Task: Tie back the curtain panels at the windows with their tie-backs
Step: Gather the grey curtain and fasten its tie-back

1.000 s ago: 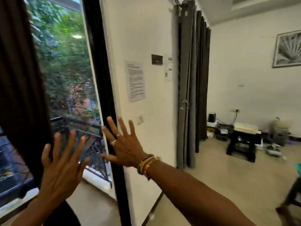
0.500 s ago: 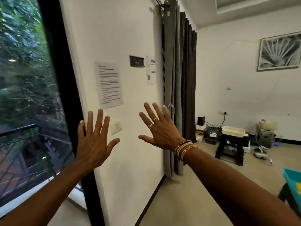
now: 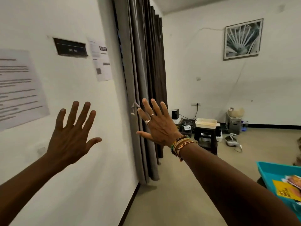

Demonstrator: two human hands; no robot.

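Hands raised before a white wall (image 3: 73, 98): a person holds both arms out, the left hand (image 3: 71, 137) and the right hand (image 3: 156, 126) each spread flat, fingers straight and apart, grasping nothing. The right hand, ringed and with bracelets (image 3: 182, 144) stacked at the wrist, shows in front of the dark grey curtain (image 3: 143, 70), which hangs gathered in folds to the floor at the wall's far end. Whether the fingers touch the cloth cannot be told. A small pale piece (image 3: 134, 108) at the curtain's edge, beside the right fingertips, is too blurred to identify. A printed sheet (image 3: 17, 88) and a dark plaque (image 3: 70, 48) are fixed to the wall. Across the room stand a black stool (image 3: 206, 139) bearing a white tray (image 3: 206, 123), with a framed picture (image 3: 242, 39) above and a turquoise bin (image 3: 273, 172) at lower right.
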